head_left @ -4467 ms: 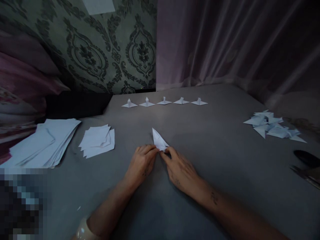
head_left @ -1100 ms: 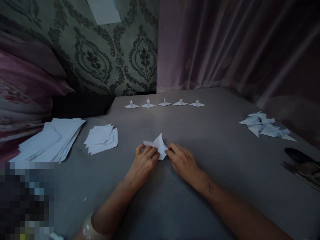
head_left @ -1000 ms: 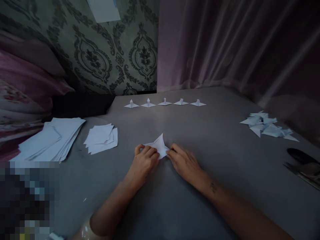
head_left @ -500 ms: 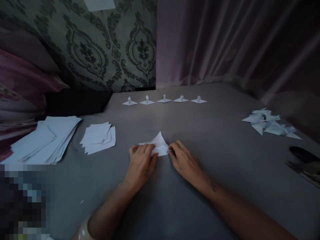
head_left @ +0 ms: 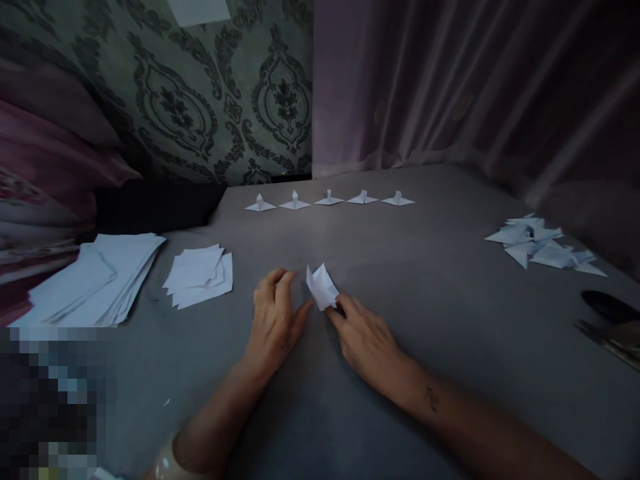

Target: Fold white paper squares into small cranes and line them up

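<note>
- White paper (head_left: pixel 323 287) on the grey cloth (head_left: pixel 320 413) looks partly folded, pinched in the grip of the right hand (head_left: pixel 367 333).
- The left hand (head_left: pixel 271 320) has its grip apart, close by.
- Five birds (head_left: pixel 329 199) and a pile (head_left: pixel 545 250) look done; flat sheets (head_left: pixel 195 270) look unfolded.

The head camera looks forward — down over the grey surface (head_left: pixel 440 293).
</note>
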A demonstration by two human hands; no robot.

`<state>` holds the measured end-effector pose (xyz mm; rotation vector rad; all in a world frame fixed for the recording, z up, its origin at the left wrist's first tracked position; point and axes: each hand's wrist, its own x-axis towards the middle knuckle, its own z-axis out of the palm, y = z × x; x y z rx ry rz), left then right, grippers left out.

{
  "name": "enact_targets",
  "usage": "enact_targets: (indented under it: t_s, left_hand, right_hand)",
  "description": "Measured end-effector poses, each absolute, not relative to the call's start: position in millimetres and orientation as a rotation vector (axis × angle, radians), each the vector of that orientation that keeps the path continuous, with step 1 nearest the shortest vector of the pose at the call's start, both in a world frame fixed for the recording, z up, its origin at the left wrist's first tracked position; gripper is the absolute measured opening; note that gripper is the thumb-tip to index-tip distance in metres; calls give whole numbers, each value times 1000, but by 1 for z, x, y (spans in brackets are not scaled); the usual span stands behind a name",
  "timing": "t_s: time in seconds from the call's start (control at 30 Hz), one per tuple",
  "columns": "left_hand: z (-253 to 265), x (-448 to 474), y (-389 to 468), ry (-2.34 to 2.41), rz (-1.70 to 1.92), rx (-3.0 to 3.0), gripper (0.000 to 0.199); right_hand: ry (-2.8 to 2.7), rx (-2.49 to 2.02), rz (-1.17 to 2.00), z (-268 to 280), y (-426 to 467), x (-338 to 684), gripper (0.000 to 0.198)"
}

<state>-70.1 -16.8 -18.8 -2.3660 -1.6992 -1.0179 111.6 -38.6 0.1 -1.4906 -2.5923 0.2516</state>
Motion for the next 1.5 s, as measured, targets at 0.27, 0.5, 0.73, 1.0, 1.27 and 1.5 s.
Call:
enact_targets:
  t_s: [0.27,0.5,0.73,1.0,1.27,1.5]
  left_hand:
    - [-32,-63,-19,-1479,-857,-2841,16]
    - [-33,-63,-20,-1373,-668,-2931,24]
    - [-18,-53,-25,-1266,-429,-2894,31]
    - [-17,-47,-21,-1368,-377,-2896,38]
    - [-25,-57,-20,-1536,-812,-2875,19]
    - [-23,-61,-18,-1693,-1003,-2670,12]
  right_hand:
    - [-2568,-1371,589,14,-35,130,40]
    - [-2532,-1293,859,18,-23,152,40]
    - [-2564,-1332,894,24,-17,167,36]
    - [-2292,-1541,855,10,-4,163,27]
    - [-1994,-1614,826,-12,-10,129,13]
    - [-1975,-1452,728,-19,-13,120,18]
